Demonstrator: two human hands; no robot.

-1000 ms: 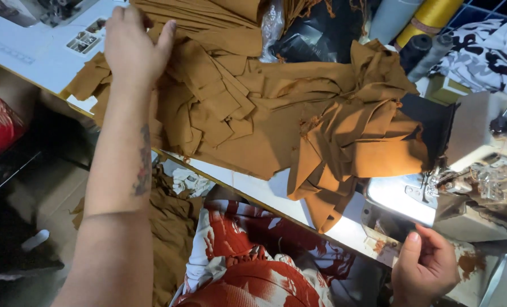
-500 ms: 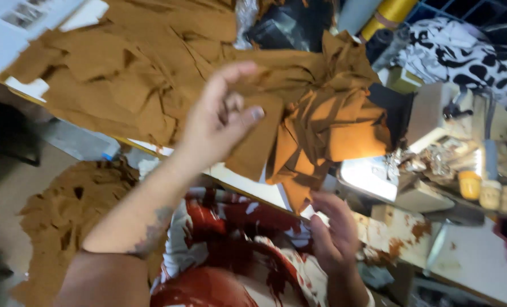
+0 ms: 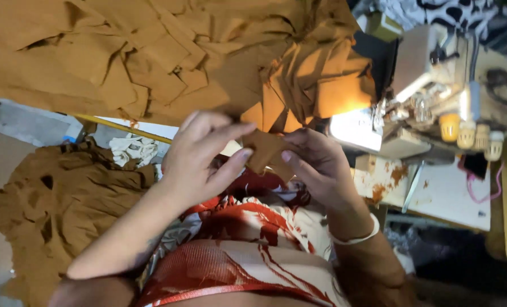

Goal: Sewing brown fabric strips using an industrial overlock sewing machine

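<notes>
Both hands pinching one small brown fabric piece above the lap

Head view: the left hand (image 3: 199,156) and right hand (image 3: 316,165) are gripping the brown fabric piece (image 3: 266,150) between thumb and fingers, just below the worktop (image 3: 151,129) edge, where a heap of brown cut pieces (image 3: 151,51) is lying beside the sewing machine (image 3: 447,85)

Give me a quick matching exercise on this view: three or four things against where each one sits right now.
Things:
1. small brown fabric piece
2. sewing machine
3. heap of brown fabric
4. pile of brown scraps

Places:
A. down on the floor, left of the person's lap
B. spread across the table top
C. pinched between the left hand and right hand
D. at the right, with its lamp lit

Pairs: 1-C, 2-D, 3-B, 4-A
</notes>
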